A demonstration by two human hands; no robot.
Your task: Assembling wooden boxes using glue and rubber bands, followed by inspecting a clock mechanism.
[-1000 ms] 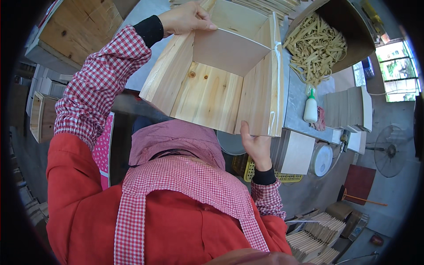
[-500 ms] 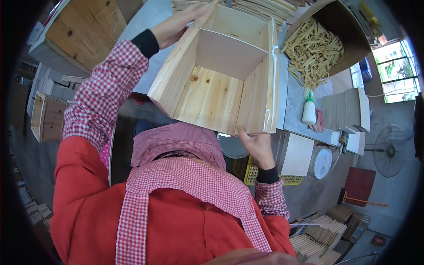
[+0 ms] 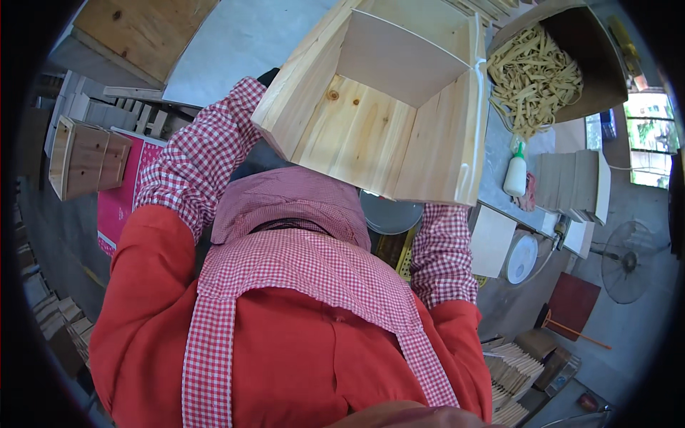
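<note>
A pale wooden box [image 3: 349, 135], knotty on its floor panel, is tilted with its open side toward me above my lap. A thin whitish divider board [image 3: 399, 64] splits it into a large near compartment and a smaller far one. White glue-like streaks run along the edge of its right wall [image 3: 472, 135]. My left sleeve [image 3: 207, 143] reaches up to the box's left side, where only a black cuff shows and the hand is hidden. Under the right wall's near end, my right sleeve [image 3: 444, 250] disappears; that hand is hidden behind the box.
On the grey worktable to the right are a white squeeze bottle with green tip [image 3: 515, 173], a reddish cloth [image 3: 528, 192], stacked boards [image 3: 571, 182] and a carton of thin wood strips [image 3: 535, 78]. Another wooden box [image 3: 135, 36] is at far left. A fan [image 3: 629, 262] stands right.
The box has shifted right in view. Both hands, visible before on its left wall and near right corner, are now behind it, and the left forearm has come closer in.
</note>
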